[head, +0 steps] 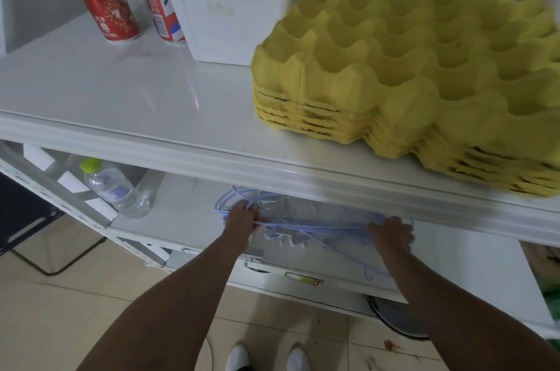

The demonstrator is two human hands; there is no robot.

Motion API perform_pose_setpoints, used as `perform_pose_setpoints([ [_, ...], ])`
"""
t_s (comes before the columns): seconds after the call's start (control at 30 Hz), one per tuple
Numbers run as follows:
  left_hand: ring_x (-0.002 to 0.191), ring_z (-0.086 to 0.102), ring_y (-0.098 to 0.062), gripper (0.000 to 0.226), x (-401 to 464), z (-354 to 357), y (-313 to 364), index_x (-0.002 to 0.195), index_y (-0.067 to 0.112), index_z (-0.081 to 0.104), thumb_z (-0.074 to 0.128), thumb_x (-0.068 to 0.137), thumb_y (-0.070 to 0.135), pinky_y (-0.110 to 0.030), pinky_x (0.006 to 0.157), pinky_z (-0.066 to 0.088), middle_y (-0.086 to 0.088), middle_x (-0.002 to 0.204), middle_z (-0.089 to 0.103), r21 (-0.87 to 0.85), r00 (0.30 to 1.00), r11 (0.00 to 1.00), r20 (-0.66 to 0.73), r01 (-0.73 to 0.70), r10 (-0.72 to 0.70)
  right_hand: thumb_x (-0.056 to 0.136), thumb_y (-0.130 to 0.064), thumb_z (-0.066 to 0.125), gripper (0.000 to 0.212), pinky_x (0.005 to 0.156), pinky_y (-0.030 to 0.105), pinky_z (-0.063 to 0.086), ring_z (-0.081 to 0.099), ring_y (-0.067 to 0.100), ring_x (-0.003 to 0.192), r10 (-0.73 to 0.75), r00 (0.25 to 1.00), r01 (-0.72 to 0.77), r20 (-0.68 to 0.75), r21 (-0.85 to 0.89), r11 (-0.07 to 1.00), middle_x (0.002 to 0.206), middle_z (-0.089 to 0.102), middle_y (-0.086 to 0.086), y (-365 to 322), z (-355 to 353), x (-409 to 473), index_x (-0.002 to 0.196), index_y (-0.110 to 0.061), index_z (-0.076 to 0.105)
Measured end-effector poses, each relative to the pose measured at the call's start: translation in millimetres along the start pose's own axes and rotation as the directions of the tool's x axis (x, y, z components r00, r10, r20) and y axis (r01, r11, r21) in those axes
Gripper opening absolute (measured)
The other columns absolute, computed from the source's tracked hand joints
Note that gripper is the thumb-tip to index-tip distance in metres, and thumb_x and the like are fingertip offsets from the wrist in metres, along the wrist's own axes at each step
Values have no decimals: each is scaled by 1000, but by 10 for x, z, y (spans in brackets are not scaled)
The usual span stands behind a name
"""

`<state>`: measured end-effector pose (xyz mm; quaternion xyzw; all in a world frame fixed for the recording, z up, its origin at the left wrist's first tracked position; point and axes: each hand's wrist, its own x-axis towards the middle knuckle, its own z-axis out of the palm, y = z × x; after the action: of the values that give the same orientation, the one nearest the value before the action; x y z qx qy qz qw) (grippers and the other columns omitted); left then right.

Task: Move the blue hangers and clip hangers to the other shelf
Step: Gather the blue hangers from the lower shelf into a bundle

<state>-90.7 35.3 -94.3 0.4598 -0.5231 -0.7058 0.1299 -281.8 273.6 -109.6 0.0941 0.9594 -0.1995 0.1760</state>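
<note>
Under the upper shelf, on the lower white shelf (188, 219), both of your hands are already on the bundle of thin pale-blue wire hangers (315, 226). Your left hand (241, 219) has its fingers curled round the hook end of the bundle; your right hand (391, 234) grips the far-right shoulder end, fingers wrapped over the wires. Clear plastic clip hangers (278, 208) appear to lie tangled in the same pile (too blurred to count).

Keep both grips tight and lift the bundle level, drawing it toward you before raising it, so no hook catches the front lip of the upper white shelf (181, 140). Mind the clear water bottle with the green cap (116, 189) to the left. Up top, aim for the bare left area, away from the stack of yellow moulded egg trays (409, 74).
</note>
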Motion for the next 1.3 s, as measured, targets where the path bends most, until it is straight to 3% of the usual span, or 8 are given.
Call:
perform_pose_setpoints([
  [0.27,37,61,-9,24,-1,64,1,79,7,49,39,100,1,-19,37,46,-14,66,49,-17,1000,1000,17,15,-15,84,-37,70,77,104,49,41,46,41,127,168,971,-223,169,395,891,142,41,24,585,-205,210,142,0,35],
  [0.47,42,62,-16,10,-57,120,8,94,11,43,42,97,2,-24,39,49,-7,56,50,-73,999,996,17,-48,49,85,-46,67,65,83,44,44,56,34,110,192,882,-403,430,479,780,124,56,17,769,-167,124,132,-4,51],
  [0.63,39,59,-22,27,-97,139,73,111,13,42,47,92,-6,-27,40,48,-2,48,53,-93,991,988,43,-120,125,82,-36,72,48,79,39,45,52,32,98,208,836,-449,508,417,790,119,52,15,839,-107,66,117,-9,54],
  [0.8,36,54,-22,28,-222,180,178,84,21,47,47,90,-6,-26,41,43,-11,50,48,-79,980,982,91,-172,179,78,-20,70,36,80,39,47,51,31,90,157,832,-444,533,468,764,108,49,13,950,-56,83,110,-9,56],
  [0.9,63,54,-17,30,-301,193,280,68,26,56,57,78,-3,-32,61,41,-15,76,45,-91,968,980,162,-179,192,79,-7,71,37,76,39,49,49,34,89,225,845,-498,486,558,664,108,47,17,970,-8,134,112,1,60],
  [1.03,61,71,-32,27,-314,200,324,92,13,43,60,85,-6,-35,55,59,-25,75,63,-134,987,986,113,-102,117,80,-3,67,28,68,33,50,51,27,81,244,847,-517,472,629,580,98,49,14,1008,-55,147,107,0,59],
  [1.17,69,71,-25,16,-363,237,307,87,10,50,58,89,-5,-35,61,62,-16,82,62,-94,984,988,121,-123,134,88,-7,61,18,62,27,45,52,24,86,193,847,-529,495,755,388,100,51,12,1044,-116,169,105,-5,54],
  [1.3,87,66,-28,20,-386,243,238,108,9,52,56,92,-2,-35,63,62,-17,101,61,-129,980,988,167,-85,106,95,-11,51,12,63,31,48,53,20,70,156,826,-563,543,808,173,84,50,10,1055,-124,193,106,-7,50],
])
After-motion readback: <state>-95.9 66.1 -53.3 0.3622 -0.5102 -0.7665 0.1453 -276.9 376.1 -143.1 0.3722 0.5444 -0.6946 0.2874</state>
